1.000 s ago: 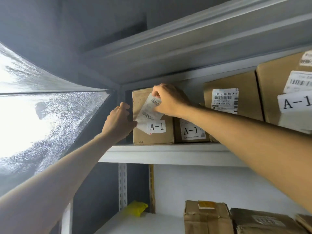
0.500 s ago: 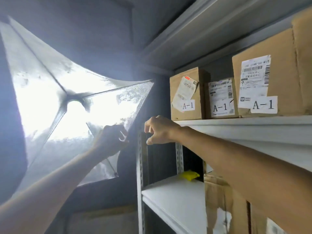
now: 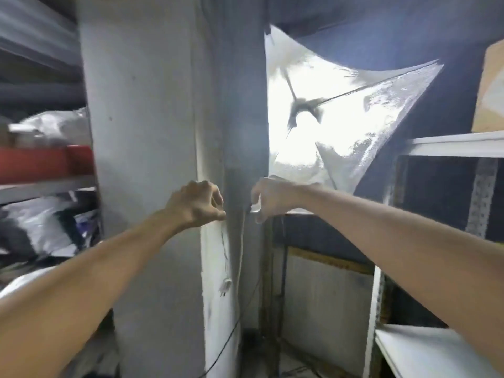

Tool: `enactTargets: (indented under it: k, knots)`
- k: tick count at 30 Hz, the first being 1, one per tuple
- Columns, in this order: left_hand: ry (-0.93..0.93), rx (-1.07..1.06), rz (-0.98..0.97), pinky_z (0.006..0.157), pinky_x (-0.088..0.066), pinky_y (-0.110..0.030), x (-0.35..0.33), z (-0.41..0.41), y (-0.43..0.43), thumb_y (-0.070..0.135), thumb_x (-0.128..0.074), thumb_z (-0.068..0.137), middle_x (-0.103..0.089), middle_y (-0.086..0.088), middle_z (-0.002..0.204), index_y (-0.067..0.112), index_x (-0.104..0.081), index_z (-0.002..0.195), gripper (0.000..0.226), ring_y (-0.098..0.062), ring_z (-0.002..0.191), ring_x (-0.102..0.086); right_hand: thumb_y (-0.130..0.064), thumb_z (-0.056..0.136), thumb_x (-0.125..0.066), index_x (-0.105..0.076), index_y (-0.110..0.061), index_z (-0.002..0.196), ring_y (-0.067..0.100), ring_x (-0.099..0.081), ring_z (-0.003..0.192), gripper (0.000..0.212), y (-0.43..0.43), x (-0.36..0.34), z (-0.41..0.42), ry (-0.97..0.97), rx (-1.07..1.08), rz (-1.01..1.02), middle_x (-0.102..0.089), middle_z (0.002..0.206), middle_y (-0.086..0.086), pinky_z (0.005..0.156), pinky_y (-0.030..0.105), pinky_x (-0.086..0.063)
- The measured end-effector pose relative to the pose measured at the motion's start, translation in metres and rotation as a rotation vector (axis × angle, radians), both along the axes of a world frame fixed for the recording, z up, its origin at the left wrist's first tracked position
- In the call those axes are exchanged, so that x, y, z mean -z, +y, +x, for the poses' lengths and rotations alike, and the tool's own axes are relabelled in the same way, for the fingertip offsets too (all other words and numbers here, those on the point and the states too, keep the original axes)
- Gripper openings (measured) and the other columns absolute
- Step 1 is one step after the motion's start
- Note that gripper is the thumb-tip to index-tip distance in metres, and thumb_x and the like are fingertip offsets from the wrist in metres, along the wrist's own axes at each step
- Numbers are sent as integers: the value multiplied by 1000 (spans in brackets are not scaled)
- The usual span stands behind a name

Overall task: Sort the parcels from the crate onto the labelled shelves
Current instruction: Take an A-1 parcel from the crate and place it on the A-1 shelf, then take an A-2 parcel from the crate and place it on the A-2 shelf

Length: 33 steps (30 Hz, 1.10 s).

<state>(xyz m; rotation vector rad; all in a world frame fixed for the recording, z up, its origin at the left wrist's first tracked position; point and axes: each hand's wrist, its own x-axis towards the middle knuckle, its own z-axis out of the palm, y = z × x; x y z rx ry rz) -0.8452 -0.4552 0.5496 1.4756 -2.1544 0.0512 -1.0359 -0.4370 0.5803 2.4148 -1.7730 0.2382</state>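
Observation:
My head camera faces a concrete pillar [image 3: 141,159] between two shelf units. Both my arms reach forward at chest height. My left hand [image 3: 196,204] hangs in front of the pillar's edge with its fingers loosely curled and holds nothing. My right hand [image 3: 270,200] is a short way to its right, also loosely curled and empty, in front of the lower corner of a lit softbox [image 3: 341,110]. One cardboard parcel [image 3: 491,85] shows at the far right edge on the white shelf [image 3: 458,143]. No crate of parcels is in view.
On the left, a grey rack [image 3: 41,189] holds a red bin [image 3: 41,162] and several plastic bags [image 3: 54,126]. Cables and a white plug [image 3: 225,285] hang down the pillar's edge. A lower white shelf board [image 3: 425,347] sits at the right.
The view has swung left, away from the A-1 shelf toward the pillar. Both hands let go of the leftmost A-1 parcel and dropped, empty, to chest height.

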Motion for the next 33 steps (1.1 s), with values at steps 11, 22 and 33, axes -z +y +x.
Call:
enactTargets:
  k: [11, 22, 33]
  knots:
    - [-135, -506, 207, 77, -54, -33, 97, 290, 181, 42, -72, 75, -68, -1, 101, 24, -71, 98, 30, -24, 92, -66, -38, 72, -76, -65, -13, 107, 20, -55, 86, 43, 74, 103, 309, 61, -558, 187, -62, 98, 1, 75, 29, -47]
    - [-14, -927, 486, 83, -54, -39, 177, 476, 373, 37, -74, 75, -69, -6, 101, 21, -71, 96, 27, -25, 91, -64, -28, 73, -78, -69, -8, 100, 25, -62, 83, 35, 202, 186, 528, 76, -980, 378, -69, 94, 11, 69, 33, -50]
    - [123, -1190, 664, 78, -56, -36, 251, 613, 423, 38, -73, 74, -70, -2, 97, 19, -70, 98, 31, -20, 86, -66, -30, 74, -77, -65, -8, 108, 25, -64, 87, 42, 210, 263, 717, 212, -1217, 472, -68, 99, 9, 70, 30, -51]
